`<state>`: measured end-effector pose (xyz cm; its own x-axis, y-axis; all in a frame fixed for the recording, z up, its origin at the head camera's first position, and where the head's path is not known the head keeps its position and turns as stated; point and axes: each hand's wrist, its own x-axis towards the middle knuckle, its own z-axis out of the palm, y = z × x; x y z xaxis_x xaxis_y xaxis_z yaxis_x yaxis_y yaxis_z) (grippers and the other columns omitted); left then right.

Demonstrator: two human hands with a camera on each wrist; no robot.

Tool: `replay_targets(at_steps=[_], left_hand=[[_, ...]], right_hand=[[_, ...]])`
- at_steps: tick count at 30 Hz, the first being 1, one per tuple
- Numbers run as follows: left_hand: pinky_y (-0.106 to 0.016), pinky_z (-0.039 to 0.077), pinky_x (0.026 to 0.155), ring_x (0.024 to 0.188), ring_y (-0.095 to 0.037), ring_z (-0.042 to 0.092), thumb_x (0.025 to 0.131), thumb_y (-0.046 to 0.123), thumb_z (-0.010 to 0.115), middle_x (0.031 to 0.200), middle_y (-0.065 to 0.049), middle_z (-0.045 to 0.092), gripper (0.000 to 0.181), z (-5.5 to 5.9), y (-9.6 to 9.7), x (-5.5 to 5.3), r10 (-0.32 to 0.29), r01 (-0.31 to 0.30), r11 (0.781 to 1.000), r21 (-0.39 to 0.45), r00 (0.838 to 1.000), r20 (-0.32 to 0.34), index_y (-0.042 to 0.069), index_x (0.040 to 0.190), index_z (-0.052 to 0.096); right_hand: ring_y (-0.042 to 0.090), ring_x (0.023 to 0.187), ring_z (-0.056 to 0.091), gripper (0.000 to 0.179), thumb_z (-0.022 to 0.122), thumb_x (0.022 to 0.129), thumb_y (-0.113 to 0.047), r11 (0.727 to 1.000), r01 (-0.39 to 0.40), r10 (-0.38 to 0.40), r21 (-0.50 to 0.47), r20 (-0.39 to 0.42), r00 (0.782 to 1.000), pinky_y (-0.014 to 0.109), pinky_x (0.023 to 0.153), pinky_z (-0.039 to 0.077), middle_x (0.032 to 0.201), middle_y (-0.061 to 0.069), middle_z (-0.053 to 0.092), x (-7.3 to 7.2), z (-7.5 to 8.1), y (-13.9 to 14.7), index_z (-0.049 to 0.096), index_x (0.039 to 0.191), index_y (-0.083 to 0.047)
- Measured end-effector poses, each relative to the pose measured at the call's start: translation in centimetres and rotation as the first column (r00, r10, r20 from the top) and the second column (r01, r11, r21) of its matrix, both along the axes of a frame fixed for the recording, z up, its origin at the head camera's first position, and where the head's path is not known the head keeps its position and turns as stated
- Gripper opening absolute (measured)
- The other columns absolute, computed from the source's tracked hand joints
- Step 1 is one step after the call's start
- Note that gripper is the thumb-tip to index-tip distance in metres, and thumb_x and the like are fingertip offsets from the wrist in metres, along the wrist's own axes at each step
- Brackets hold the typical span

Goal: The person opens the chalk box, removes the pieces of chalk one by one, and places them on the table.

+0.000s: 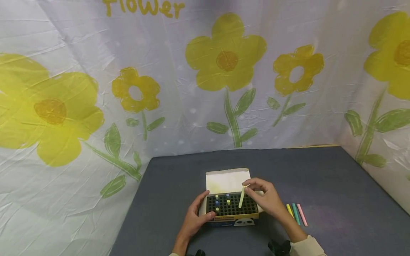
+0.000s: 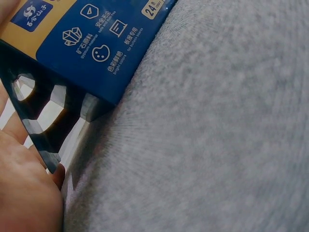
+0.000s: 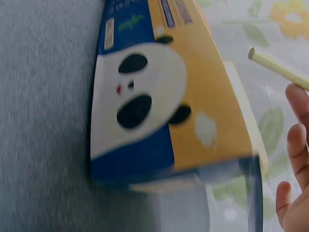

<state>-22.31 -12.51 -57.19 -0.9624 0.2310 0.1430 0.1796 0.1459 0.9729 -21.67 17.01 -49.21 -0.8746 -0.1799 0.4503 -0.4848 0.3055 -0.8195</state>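
Note:
A chalk box (image 1: 237, 216) stands on the dark table with its white lid raised at the back. Inside is a black grid of holes, where several yellow and blue chalks (image 1: 228, 202) poke up on the left and middle. My left hand (image 1: 193, 215) grips the box's left end, thumb at the front corner and fingers along the side. Above the right half of the grid, my right hand (image 1: 266, 195) pinches a pale yellow chalk stick (image 1: 241, 197) by its upper end, tilted, its lower end near the holes. The right wrist view shows the box's panda front (image 3: 149, 92).
Right of the box, beside my right forearm, lie a yellow chalk (image 1: 289, 210), a green chalk (image 1: 295, 214) and a pink chalk (image 1: 302, 215). The grey tabletop (image 1: 336, 185) ends at a white flower-printed cloth (image 1: 179, 117) behind and at both sides.

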Motion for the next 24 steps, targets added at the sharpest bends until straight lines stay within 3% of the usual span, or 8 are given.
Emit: replay_targets(at_steps=[7, 12, 20, 24], left_hand=[[-0.050, 0.041, 0.105, 0.144, -0.031, 0.042, 0.086, 0.018, 0.082, 0.157, -0.003, 0.048, 0.071, -0.1, 0.1, -0.1, 0.007, -0.007, 1.000, 0.003, 1.000, -0.002, 0.033, 0.149, 0.051], [-0.048, 0.041, 0.106, 0.145, -0.030, 0.041, 0.086, 0.018, 0.082, 0.157, -0.002, 0.047, 0.071, -0.2, 0.1, -0.2, 0.004, -0.004, 1.000, 0.001, 1.000, -0.003, 0.034, 0.149, 0.051], [-0.046, 0.041, 0.108, 0.148, -0.030, 0.039, 0.087, 0.017, 0.081, 0.159, -0.003, 0.045, 0.071, -0.3, 0.1, -0.1, 0.002, -0.002, 1.000, 0.007, 1.000, -0.003, 0.033, 0.149, 0.051], [-0.042, 0.043, 0.107, 0.147, -0.030, 0.039, 0.087, 0.018, 0.081, 0.159, -0.003, 0.044, 0.071, -0.2, 0.1, -0.1, 0.003, -0.003, 1.000, 0.004, 1.000, 0.005, 0.033, 0.149, 0.051]], right_hand=[[0.010, 0.095, 0.068, 0.017, 0.068, 0.098, -0.010, 0.998, 0.063, -0.063, 0.015, -0.016, 0.998, 0.034, 0.091, 0.051, 0.088, 0.000, 0.077, 0.2, -0.4, 3.1, 0.073, 0.114, -0.010], [0.007, 0.092, 0.069, 0.016, 0.067, 0.098, -0.010, 0.992, 0.117, -0.117, 0.051, -0.004, 0.993, 0.031, 0.094, 0.049, 0.085, -0.004, 0.076, 0.6, -0.4, 5.3, 0.074, 0.113, -0.013], [-0.001, 0.102, 0.063, 0.018, 0.065, 0.101, -0.017, 0.986, 0.148, -0.155, 0.082, 0.096, 0.983, 0.065, 0.094, 0.045, 0.090, -0.002, 0.077, 1.7, -0.3, 8.7, 0.073, 0.116, -0.012], [-0.003, 0.100, 0.061, 0.020, 0.065, 0.102, -0.021, 0.978, 0.172, -0.189, 0.116, 0.150, 0.971, 0.062, 0.093, 0.047, 0.093, -0.002, 0.076, 2.2, -0.7, 10.9, 0.073, 0.117, -0.012]])
